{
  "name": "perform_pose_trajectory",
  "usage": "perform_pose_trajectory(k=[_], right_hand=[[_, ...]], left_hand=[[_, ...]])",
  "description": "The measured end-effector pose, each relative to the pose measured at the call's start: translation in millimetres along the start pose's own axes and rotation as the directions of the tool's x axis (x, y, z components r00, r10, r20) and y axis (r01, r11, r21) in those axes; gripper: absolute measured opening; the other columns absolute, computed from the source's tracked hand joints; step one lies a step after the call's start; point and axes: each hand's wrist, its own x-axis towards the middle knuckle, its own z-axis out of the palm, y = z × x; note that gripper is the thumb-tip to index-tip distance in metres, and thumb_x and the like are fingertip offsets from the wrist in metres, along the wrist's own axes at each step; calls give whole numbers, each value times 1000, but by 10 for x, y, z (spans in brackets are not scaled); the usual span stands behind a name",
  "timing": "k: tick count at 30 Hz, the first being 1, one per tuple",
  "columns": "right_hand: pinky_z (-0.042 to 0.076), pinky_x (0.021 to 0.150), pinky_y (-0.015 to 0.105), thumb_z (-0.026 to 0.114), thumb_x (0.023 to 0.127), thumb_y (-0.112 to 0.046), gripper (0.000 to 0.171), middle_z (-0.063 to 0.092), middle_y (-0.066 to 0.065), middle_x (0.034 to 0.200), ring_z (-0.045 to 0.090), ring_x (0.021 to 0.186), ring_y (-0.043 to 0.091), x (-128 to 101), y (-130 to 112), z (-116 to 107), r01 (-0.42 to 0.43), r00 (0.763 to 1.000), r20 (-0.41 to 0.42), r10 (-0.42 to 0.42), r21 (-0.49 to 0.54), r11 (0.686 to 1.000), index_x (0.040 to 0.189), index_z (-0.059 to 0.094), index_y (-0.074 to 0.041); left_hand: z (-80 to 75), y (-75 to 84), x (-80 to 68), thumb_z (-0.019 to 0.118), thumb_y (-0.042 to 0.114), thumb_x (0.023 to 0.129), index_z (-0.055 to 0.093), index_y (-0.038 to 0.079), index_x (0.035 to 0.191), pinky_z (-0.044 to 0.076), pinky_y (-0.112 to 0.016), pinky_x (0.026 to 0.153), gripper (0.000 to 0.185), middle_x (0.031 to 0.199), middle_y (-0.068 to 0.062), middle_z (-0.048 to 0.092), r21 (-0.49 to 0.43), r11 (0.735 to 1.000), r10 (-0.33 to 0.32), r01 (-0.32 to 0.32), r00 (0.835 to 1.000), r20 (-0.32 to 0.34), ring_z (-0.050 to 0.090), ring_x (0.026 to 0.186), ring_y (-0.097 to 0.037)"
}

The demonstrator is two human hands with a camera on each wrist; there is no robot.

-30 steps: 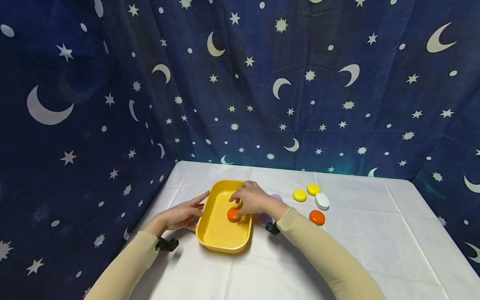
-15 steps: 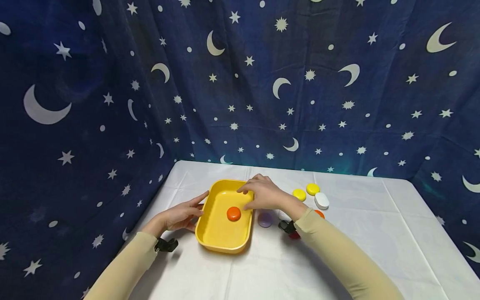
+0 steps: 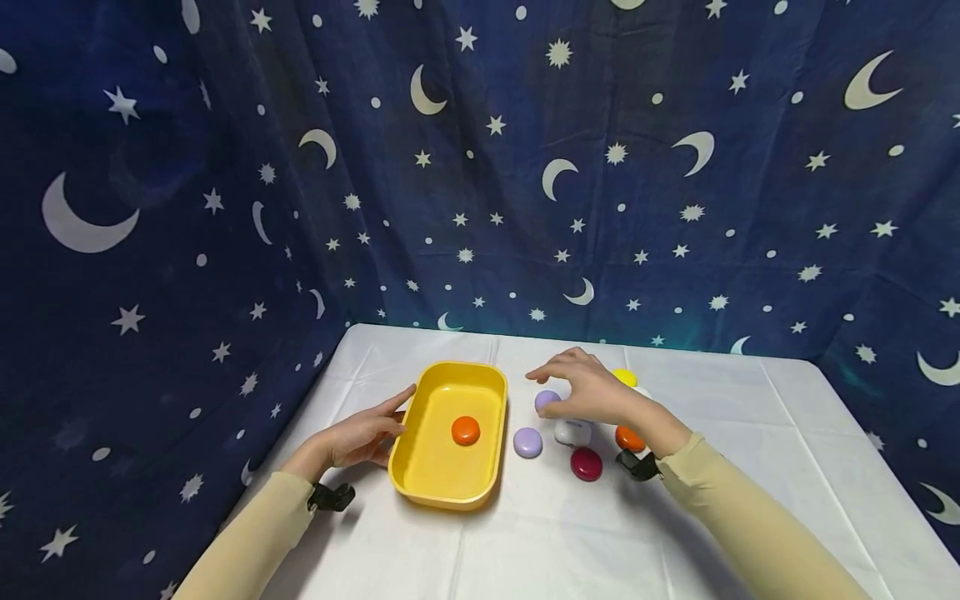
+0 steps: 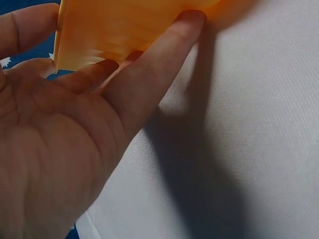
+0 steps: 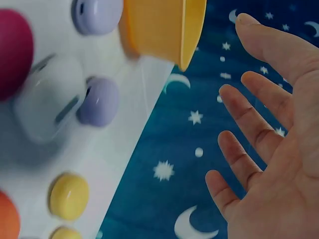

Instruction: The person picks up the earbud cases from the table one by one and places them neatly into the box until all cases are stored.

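Note:
An orange glossy disc (image 3: 466, 431) lies inside the yellow tray (image 3: 442, 503). My left hand (image 3: 363, 435) touches the tray's left side; in the left wrist view its extended fingers rest against the outer wall (image 4: 119, 30). To the right of the tray, my right hand (image 3: 592, 393) hovers with spread fingers and holds nothing, its palm bare in the right wrist view. Beneath it are a lilac disc (image 3: 547, 401) and a white rounded piece (image 3: 573, 432). Nearer the tray sits another lilac disc (image 3: 528, 442), and a crimson disc (image 3: 587, 464) lies in front.
A second orange disc (image 3: 629, 438) and a yellow disc (image 3: 625, 377) sit partly behind the right hand. Two yellow pieces show in the right wrist view, one of them (image 5: 70, 196) whole. A starry curtain (image 3: 480, 167) borders the white-covered table (image 3: 750, 450).
My right hand has let go of the orange disc in the tray, risen and moved right over the loose pieces. The left hand stays at the tray's side.

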Motion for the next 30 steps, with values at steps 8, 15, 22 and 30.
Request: perform_pose_trajectory(k=[8,15,22,30], right_hand=[[40,103,65,85,81,-39,56,64,-5,126,40,131,27,-309,343,-205,-69,993,-86,76,75,995,134,68,-31],[35,103,71,82,85,-38,60,60,9,138,33,136,40,-503,752,-303,-182,970,-149,194,89,979,140,64,-21],[32,104,71,77,89,-46,70,55,18,143,30,137,44,-629,1098,-244,-253,946,-183,267,97,962,146,56,-12],[27,101,71,77,87,-52,86,55,26,139,33,129,52,-662,1312,-45,-385,897,-197,396,93,918,153,45,-5]], left_hand=[[15,-3,-2,46,9,105,6,33,166,57,-52,90,78,165,-24,22,1,1000,6,-6,1000,4,52,129,-36],[4,0,-13,46,8,106,6,34,166,57,-51,89,77,165,-24,23,1,1000,5,-5,1000,5,55,126,-37],[-10,-12,-22,45,8,106,6,34,166,57,-51,89,76,165,-24,22,-10,1000,10,-9,1000,15,53,129,-37],[-9,-19,-12,46,9,106,5,34,166,57,-52,88,77,164,-23,26,-14,1000,11,-11,1000,16,57,124,-38]])
